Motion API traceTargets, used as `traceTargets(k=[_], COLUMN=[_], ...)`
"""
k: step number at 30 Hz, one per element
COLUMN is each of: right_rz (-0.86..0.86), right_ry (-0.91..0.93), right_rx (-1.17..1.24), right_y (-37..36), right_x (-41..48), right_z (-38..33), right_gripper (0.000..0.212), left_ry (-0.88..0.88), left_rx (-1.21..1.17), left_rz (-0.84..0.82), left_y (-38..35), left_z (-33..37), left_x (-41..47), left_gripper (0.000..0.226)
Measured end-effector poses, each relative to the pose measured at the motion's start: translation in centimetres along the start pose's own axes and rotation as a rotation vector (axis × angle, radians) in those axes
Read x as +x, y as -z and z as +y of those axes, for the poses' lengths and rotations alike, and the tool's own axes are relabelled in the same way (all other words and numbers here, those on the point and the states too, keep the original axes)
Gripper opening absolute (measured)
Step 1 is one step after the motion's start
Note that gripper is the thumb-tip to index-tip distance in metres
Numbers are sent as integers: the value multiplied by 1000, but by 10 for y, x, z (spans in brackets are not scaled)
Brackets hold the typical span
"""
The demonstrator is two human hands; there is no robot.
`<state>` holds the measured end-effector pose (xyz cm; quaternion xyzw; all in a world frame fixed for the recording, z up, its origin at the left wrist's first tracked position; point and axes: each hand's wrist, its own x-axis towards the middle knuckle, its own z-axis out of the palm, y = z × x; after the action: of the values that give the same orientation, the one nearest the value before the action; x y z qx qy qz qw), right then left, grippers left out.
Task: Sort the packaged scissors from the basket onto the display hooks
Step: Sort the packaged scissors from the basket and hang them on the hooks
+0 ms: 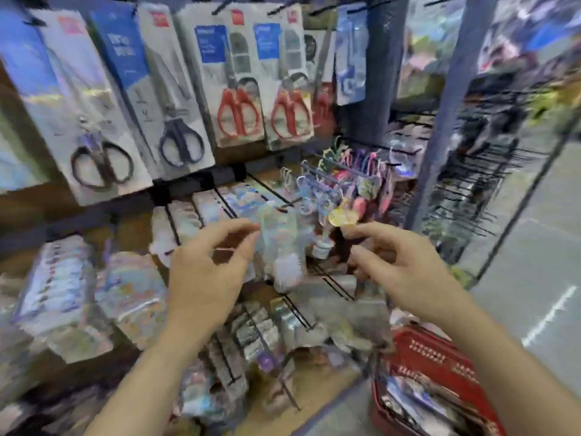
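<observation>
My left hand point(207, 269) is raised at the middle row of hooks, thumb and forefinger pinching the left edge of a small clear package point(281, 243) that hangs there; motion blur hides its contents. To its right my right hand point(399, 262) hovers with loosely curled fingers and holds nothing. The red basket point(440, 357) stands on the floor at the lower right with several packages in it. On the upper hooks hang black-handled scissors packs point(180, 146) and red-handled scissors packs point(239, 111).
Long black hooks point(298, 313) jut out toward me below my hands. Colourful keyrings point(342, 187) hang at the right of the middle row. A blue post point(446, 121) and a bare wire rack point(478, 184) stand to the right, beside open floor.
</observation>
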<state>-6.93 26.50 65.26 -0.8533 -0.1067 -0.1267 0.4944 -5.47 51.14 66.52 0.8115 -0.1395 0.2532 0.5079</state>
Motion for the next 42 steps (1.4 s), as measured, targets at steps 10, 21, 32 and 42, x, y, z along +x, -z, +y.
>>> traceTargets(k=[10, 21, 32, 42], right_rz=[154, 384, 190, -110], right_ry=[-538, -1239, -1546, -1635], right_rx=[-192, -46, -79, -251], right_y=[173, 182, 27, -72], right_x=[-144, -257, -285, -338], right_z=[224, 451, 729, 934], right_gripper=[20, 25, 58, 74], left_ry=[263, 738, 855, 876], left_rx=[-71, -8, 216, 362], left_rz=[-482, -918, -1253, -1434], left_y=[-268, -502, -717, -828], left_z=[-2, -140, -382, -519], left_x=[-107, -210, -346, -484], left_gripper=[19, 27, 24, 47])
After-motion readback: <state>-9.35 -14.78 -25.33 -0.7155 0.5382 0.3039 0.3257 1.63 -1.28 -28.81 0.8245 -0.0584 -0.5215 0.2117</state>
